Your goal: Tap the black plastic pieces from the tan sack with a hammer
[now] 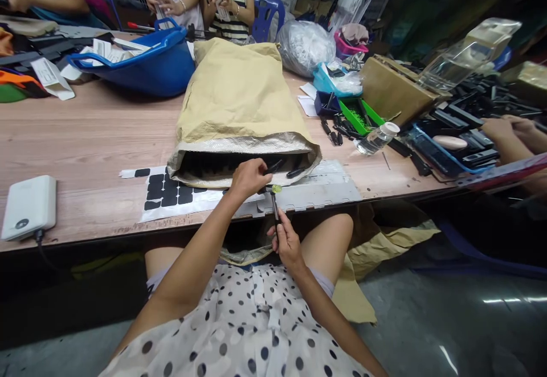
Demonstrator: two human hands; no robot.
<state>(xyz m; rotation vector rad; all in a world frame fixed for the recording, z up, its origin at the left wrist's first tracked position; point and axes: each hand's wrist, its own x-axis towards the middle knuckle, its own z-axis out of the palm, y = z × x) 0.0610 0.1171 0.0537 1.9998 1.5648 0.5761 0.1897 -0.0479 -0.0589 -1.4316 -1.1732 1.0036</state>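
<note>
My left hand (250,179) is at the mouth of a large tan sack (235,92), its fingers bent and closed on a slim black piece (274,166). My right hand (287,241) grips the handle of a small hammer (274,206) with a metal shaft and a yellow-green end on its head. The hammer head lies just below my left fingertips, over the table edge. Another black piece (296,172) rests on the sack's white inner lip. Beneath the sack's mouth lies a white sheet with black rounded stickers (163,190).
A blue basin (141,69) with white boxes stands to the left, and a white power bank (29,209) at the left edge. On the right are a green tray (361,116), a small bottle (378,138) and a blue-rimmed bin (444,152). Other people work across and to the right.
</note>
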